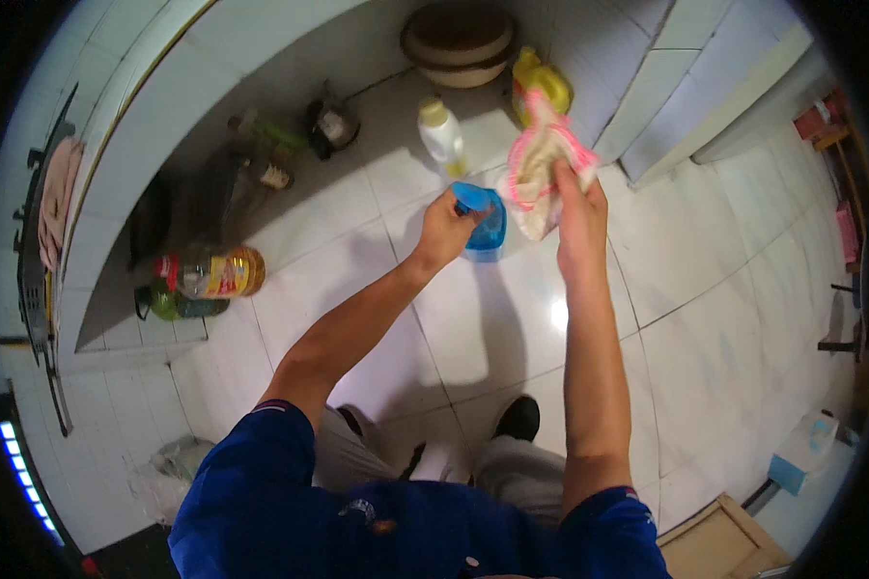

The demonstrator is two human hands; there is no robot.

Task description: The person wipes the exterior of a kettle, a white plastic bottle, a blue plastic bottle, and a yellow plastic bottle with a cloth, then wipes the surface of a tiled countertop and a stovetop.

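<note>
My left hand (445, 228) is closed around the upper part of a translucent blue plastic container (487, 233). Its rounded blue top (471, 196) shows above my fingers. To the right, my right hand (579, 210) grips a crumpled white cloth with pink edging (536, 170). The cloth hangs beside the container, with a small gap or slight contact that I cannot settle. Just beyond the container a white plastic bottle with a yellowish cap (442, 134) stands on the tiled floor (492, 311). A yellow plastic jug (550, 79) is partly hidden behind the cloth.
Stacked basins (458, 47) stand in the alcove under the tiled counter (210, 61). Along its left lie a kettle-like pot (333, 129), a dark bottle (271, 174) and a large cooking-oil bottle (221, 273). A tissue box (804, 449) sits at lower right.
</note>
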